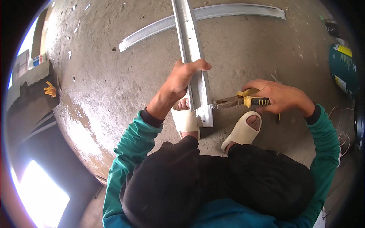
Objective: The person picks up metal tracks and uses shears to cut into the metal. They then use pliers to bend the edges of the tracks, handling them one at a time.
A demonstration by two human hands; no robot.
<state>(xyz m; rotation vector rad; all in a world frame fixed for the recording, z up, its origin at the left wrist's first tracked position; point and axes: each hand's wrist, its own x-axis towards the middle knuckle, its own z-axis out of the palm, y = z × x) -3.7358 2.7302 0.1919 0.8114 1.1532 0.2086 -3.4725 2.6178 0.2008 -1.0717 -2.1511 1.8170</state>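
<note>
My left hand (183,76) is closed around a long galvanized metal channel (196,86), which runs from the top of the view down toward my feet. At its near end, a small flap (205,115) of sheet metal sticks out past the side walls. In my right hand (279,95) is a pair of pliers (249,100) with yellow and black handles. The jaws of the pliers point left and meet the right edge of the channel near its end. Whether they grip the metal there, I cannot tell.
A second metal channel (224,10) lies across the concrete floor (251,49) beyond. My sandals (245,129) are close to the channel's near end. At right stands a dark green container (343,68), with loose wires (344,140) nearby. An orange-yellow item (49,89) is at far left.
</note>
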